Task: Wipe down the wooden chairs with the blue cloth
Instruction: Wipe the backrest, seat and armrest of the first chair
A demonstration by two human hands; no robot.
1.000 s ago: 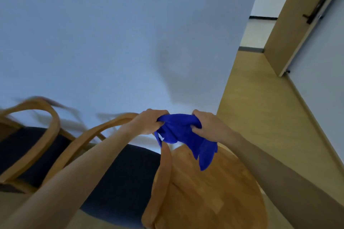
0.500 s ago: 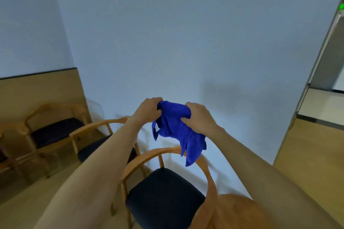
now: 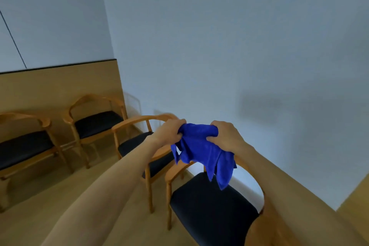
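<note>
Pale walls and wood panelling back a row of chairs along the lower left of the frame. At centre, the blue cloth [image 3: 201, 152] hangs bunched between both hands, above the nearest chair [image 3: 215, 211]. The left hand [image 3: 169, 132] and right hand [image 3: 225, 136] each clutch a fold, probably gathering it into a pad before wiping.

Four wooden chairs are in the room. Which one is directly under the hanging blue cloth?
The nearest chair, at the lower right: the blue cloth hangs over its dark seat. The other three stand farther left.
</note>
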